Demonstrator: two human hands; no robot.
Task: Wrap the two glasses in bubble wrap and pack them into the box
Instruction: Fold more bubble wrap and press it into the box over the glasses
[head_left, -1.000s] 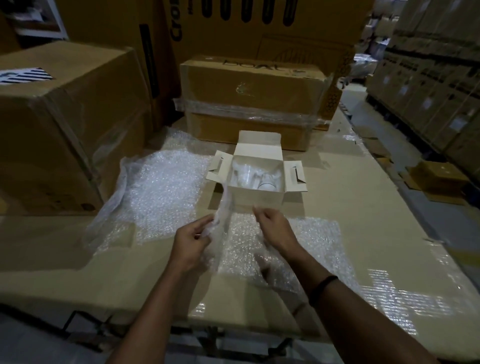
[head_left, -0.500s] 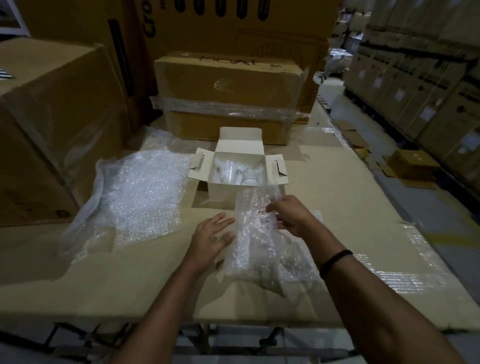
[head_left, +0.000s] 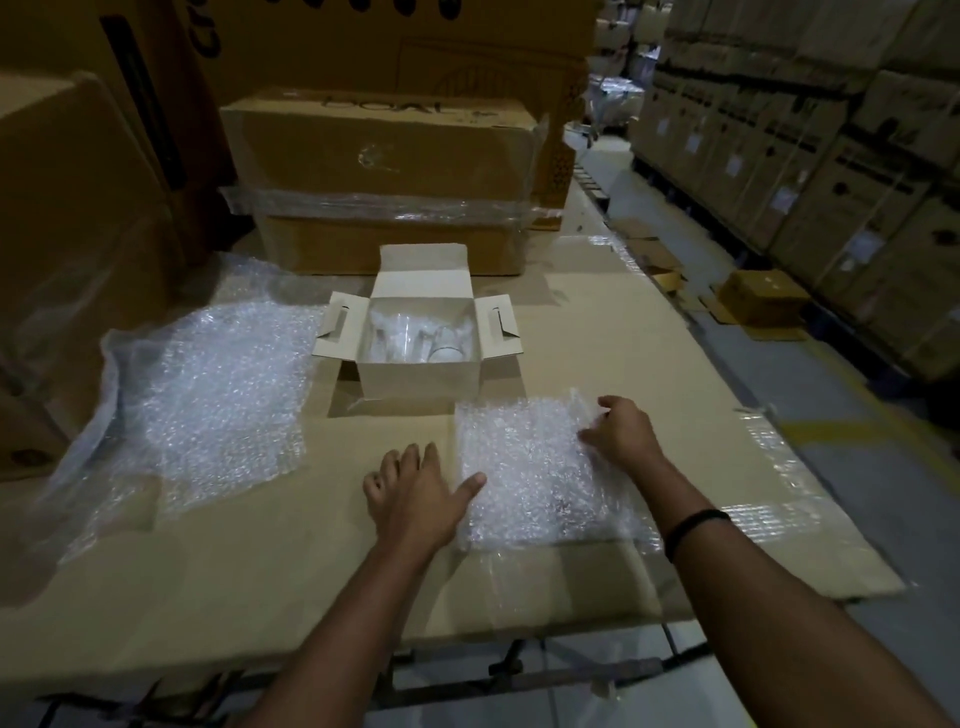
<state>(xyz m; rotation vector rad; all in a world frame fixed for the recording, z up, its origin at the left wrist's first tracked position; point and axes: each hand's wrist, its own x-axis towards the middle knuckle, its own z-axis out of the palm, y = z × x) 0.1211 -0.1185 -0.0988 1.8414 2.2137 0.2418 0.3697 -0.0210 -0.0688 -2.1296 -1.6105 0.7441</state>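
A small white box (head_left: 418, 376) stands open on the cardboard-covered table, flaps spread, with two clear glasses (head_left: 415, 340) inside. In front of it a sheet of bubble wrap (head_left: 530, 467) lies flat. My left hand (head_left: 413, 493) rests flat on the table at the sheet's left edge, thumb touching the wrap. My right hand (head_left: 621, 434) sits at the sheet's right edge with its fingers on the wrap; whether they pinch it I cannot tell.
A larger pile of bubble wrap (head_left: 208, 395) lies to the left of the box. Big brown cartons (head_left: 384, 156) stand behind and at the left (head_left: 67, 249). The table edge drops to an aisle on the right, lined with stacked cartons (head_left: 831, 156).
The sheet that my hands held up has been laid flat on the table. My left hand let go of it and now lies flat beside it. The camera moved closer.
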